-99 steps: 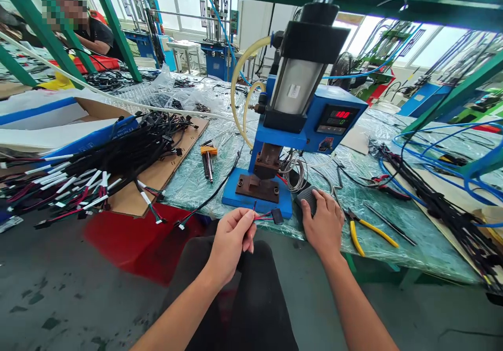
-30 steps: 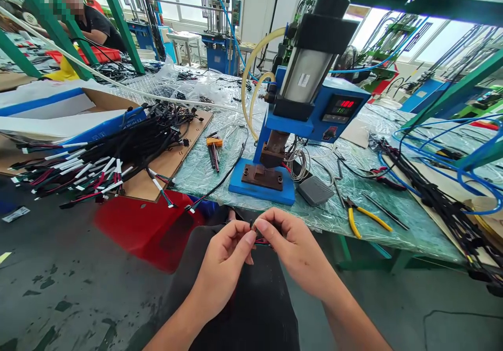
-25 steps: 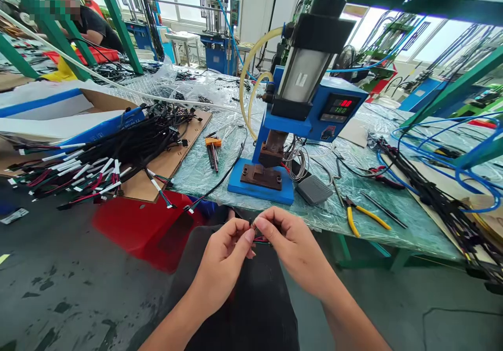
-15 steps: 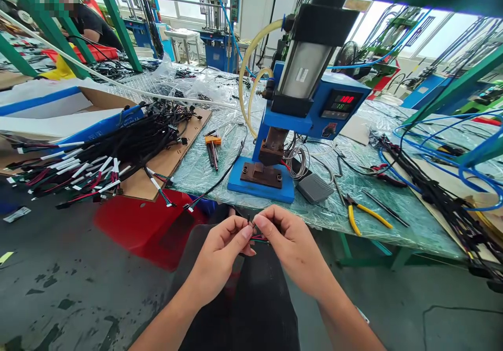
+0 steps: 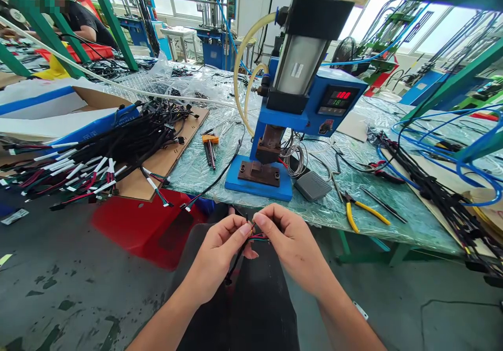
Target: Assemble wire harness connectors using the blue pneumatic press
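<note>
Close together above my lap, my left hand [image 5: 222, 251] and my right hand [image 5: 288, 243] both pinch one thin cable harness [image 5: 238, 259]. Its black sleeved part hangs below my left fingers. Red, green and black wires [image 5: 257, 237] fan out between the hands, and the fingertips hide what lies right in the pinch. Just beyond stands a blue press [image 5: 257, 188] with a brown metal block and a red and green digital display [image 5: 338, 100]. A single black cable [image 5: 214, 183] lies to the left of the press base, its wire ends at the table edge.
A heap of black cables with white labels [image 5: 86, 167] covers cardboard at left, beside an open box [image 5: 66, 115]. Yellow-handled pliers [image 5: 363, 211], a grey foot pedal [image 5: 313, 186] and more cables [image 5: 436, 204] lie right. A red bin [image 5: 133, 230] sits below. Another person [image 5: 88, 23] works far left.
My hands stay pinched together in nearly the same place. The harness has turned slightly, so more of its black sleeve and coloured wires show. The view has shifted a little.
</note>
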Motion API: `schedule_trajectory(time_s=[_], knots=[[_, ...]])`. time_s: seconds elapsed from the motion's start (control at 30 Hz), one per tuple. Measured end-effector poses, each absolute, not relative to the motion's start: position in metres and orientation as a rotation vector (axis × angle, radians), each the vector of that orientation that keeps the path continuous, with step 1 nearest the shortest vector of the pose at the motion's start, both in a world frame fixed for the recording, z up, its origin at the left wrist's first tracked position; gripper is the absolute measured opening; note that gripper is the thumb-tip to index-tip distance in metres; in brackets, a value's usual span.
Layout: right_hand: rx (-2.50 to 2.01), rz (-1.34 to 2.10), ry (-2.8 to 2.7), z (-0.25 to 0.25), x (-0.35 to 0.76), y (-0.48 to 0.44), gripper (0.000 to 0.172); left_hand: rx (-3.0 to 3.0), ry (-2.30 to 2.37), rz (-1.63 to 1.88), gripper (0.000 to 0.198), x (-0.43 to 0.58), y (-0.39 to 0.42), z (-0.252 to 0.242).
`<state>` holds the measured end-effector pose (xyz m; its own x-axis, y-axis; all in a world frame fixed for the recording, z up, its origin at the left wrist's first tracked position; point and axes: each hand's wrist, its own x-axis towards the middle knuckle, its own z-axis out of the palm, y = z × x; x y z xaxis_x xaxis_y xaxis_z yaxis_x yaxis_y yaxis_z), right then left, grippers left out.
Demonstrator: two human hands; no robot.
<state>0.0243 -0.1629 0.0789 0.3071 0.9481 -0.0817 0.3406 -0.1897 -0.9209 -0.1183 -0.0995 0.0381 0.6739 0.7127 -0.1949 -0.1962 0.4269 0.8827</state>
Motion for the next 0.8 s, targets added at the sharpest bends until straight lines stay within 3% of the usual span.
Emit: schedule_trajectory(time_s=[0.5, 0.8], knots=[[-1.714, 0.810, -1.198, 0.076, 0.034, -0.170, 0.026, 0.988, 0.711, 0.728, 0.031, -0.102, -0.106, 0.041], [-1.916, 0.238, -1.513, 0.062, 0.045, -0.159, 0.025, 0.867, 0.737, 0.926, 0.029, -0.056, -0.079, 0.024]])
